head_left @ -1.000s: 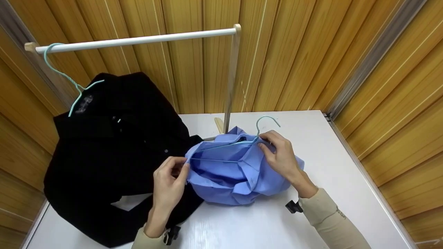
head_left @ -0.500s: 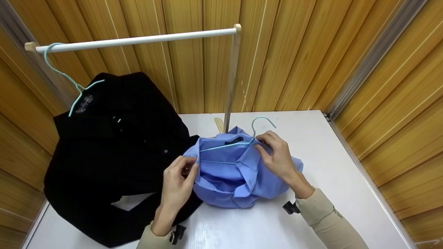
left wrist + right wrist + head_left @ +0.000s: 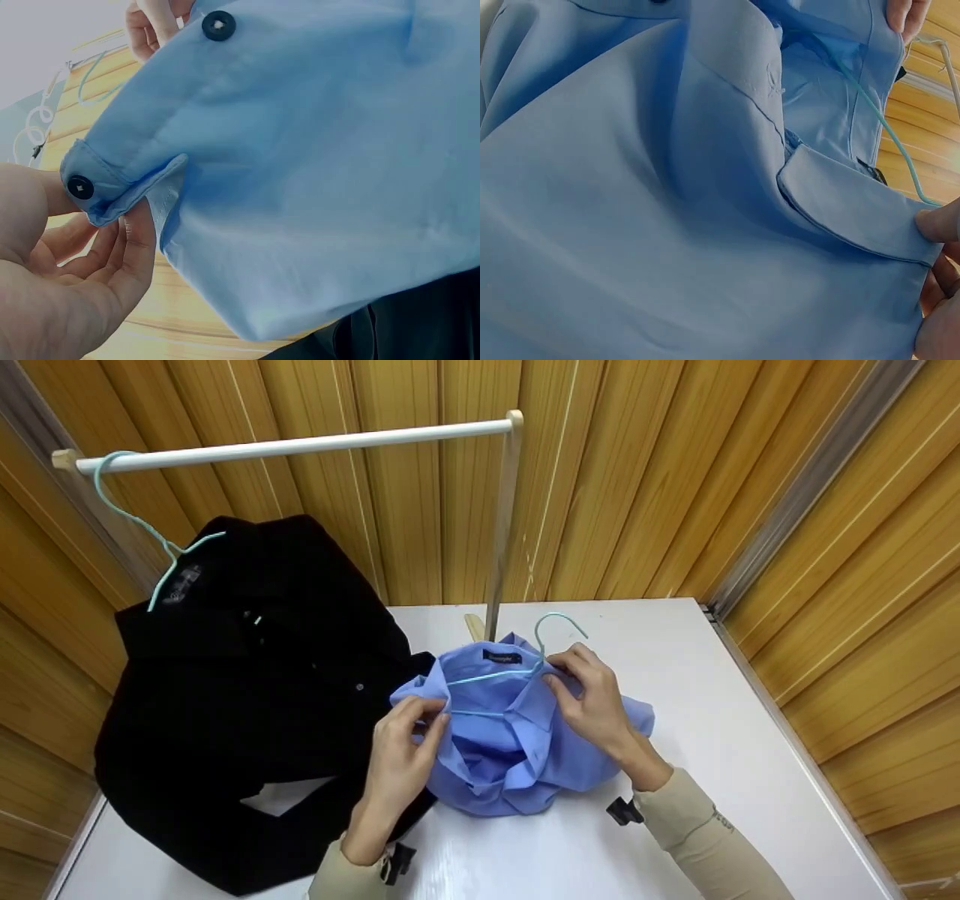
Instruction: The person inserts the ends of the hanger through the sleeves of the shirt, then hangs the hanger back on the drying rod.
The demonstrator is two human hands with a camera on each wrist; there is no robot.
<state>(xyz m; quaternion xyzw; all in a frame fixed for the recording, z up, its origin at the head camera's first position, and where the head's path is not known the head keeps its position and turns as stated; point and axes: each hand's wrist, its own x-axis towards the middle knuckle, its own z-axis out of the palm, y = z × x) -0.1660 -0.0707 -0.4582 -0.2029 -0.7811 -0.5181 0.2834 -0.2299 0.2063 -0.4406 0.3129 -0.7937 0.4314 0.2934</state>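
Note:
A light blue shirt [image 3: 480,802] lies bunched on the white table, its neck opening facing up and a dark label [image 3: 502,658] showing inside the collar. Within that opening sits a mint-green wire hanger [image 3: 491,678], its hook rising above the collar. My left hand [image 3: 403,750] pinches the shirt's left front edge between thumb and fingers; in the left wrist view a dark button [image 3: 80,187] shows right at the thumb. On the other side my right hand [image 3: 592,705] pinches the collar just beside the hook's base. The hanger's lower parts are hidden in cloth.
A black shirt [image 3: 247,697] on another mint-green hanger [image 3: 160,538] hangs at the left end of a white rail [image 3: 300,446]. The rack's right post [image 3: 505,525] stands behind the blue shirt. Wood-panelled walls [image 3: 645,472] enclose the table [image 3: 720,720].
My left hand has moved right with the shirt's left edge, drawing it over the hanger's left arm. The hook has shifted slightly left with my right hand. The collar label has come into full view.

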